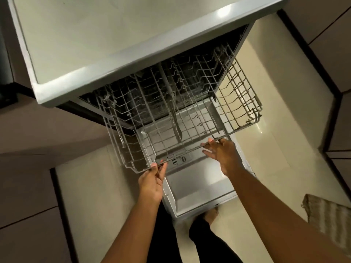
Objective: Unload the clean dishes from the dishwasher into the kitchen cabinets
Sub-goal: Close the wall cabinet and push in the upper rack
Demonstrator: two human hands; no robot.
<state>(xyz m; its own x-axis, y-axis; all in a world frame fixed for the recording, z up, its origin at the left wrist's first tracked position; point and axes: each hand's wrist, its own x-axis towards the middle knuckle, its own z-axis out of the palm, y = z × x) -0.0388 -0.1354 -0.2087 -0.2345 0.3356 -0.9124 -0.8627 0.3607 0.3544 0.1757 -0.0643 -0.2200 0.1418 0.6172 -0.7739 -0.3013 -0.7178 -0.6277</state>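
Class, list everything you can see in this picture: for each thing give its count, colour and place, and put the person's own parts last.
Rack: one, grey wire, pulled out over the open door; no dishes visible in it.
Door: one, light grey, folded down below the rack.
Dishwasher top: one, pale grey, upper left.
Floor: pale cream, beneath and both sides.
Cabinets: brown, left and right edges.
Cloth: one, striped beige, on the floor, lower right.
Legs: dark trousers, bottom centre.
Left hand: one, grips the rack's front rail, left part.
Right hand: one, grips the same rail, right part.
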